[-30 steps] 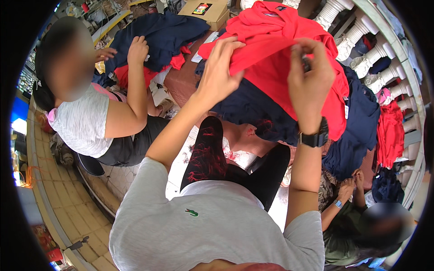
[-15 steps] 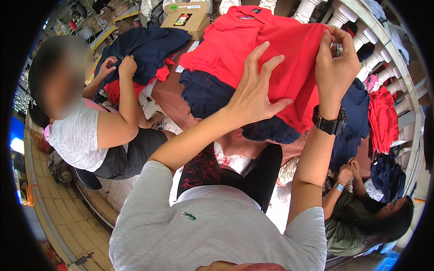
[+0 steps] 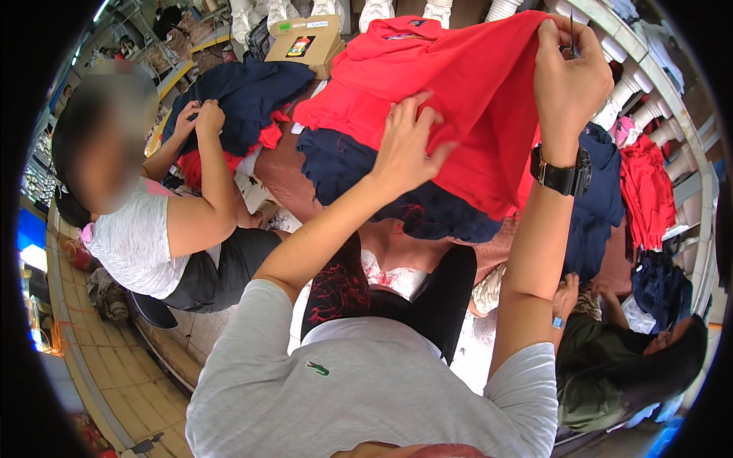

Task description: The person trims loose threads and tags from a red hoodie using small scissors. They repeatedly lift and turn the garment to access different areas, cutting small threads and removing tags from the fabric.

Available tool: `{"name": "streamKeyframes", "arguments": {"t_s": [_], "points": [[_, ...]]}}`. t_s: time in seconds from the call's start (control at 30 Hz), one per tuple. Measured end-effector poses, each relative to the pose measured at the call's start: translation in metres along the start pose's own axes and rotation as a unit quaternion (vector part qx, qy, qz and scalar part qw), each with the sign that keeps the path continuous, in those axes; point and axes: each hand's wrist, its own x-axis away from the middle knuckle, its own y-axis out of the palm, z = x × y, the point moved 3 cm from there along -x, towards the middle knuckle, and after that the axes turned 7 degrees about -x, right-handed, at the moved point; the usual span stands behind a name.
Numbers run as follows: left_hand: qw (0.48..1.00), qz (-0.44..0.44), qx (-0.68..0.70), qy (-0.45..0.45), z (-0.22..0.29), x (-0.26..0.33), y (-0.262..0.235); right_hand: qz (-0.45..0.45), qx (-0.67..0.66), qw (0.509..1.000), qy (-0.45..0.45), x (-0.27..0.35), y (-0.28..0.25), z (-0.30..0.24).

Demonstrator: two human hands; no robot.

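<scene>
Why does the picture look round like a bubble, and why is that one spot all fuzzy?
Head view: a fisheye lens bends straight edges, so the white railing posts curve near the black rim; even daylight, no harsh glare; the left hand and right hand on the red cloth shirt look sharp; the nearby person's face is blurred.
</scene>
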Motion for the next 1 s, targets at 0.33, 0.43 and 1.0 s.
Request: {"name": "streamKeyframes", "arguments": {"t_s": [0.33, 0.43, 1.0], "points": [[0.98, -0.045, 0.19, -0.037, -0.067, -0.059, -0.135, -0.127, 0.059, 0.985, -0.101, -0.006, -0.043, 0.069], [0.937, -0.343, 0.058, 0.008, -0.062, 0.008, -0.143, -0.354, 0.041, 0.929, 0.096, 0.05, -0.078, 0.088], [0.976, -0.084, 0.156, -0.126, -0.021, 0.043, -0.044, -0.349, 0.0, 0.923, 0.159, 0.176, -0.031, 0.022]]}}
